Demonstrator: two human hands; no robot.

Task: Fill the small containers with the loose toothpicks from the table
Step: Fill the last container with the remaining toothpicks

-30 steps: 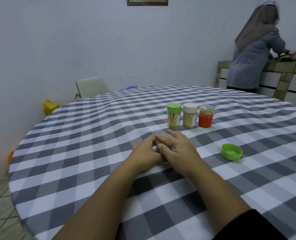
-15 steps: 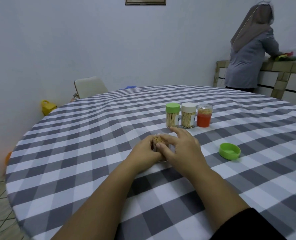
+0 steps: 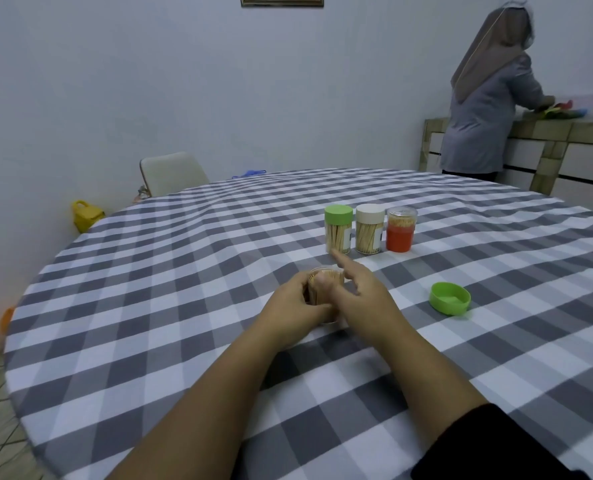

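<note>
A small clear container (image 3: 326, 276) full of toothpicks stands on the checked tablecloth in front of me. My left hand (image 3: 296, 306) grips its side. My right hand (image 3: 364, 296) rests against its right side with the thumb on the toothpick tops and the index finger pointing straight forward. Beyond them stand three filled containers in a row: a green-lidded one (image 3: 338, 229), a white-lidded one (image 3: 369, 229) and a red one with a clear lid (image 3: 401, 229). A loose green lid (image 3: 449, 298) lies open side up to the right.
The round table (image 3: 184, 271) has its edge curving at the left over tiled floor. A pale chair (image 3: 170, 173) and a yellow object (image 3: 86, 215) stand behind it. A person (image 3: 485, 98) works at a counter at the far right.
My right hand's fingers have lifted off the container top, uncovering the toothpicks, and the index finger now points forward. My left hand keeps its grip.
</note>
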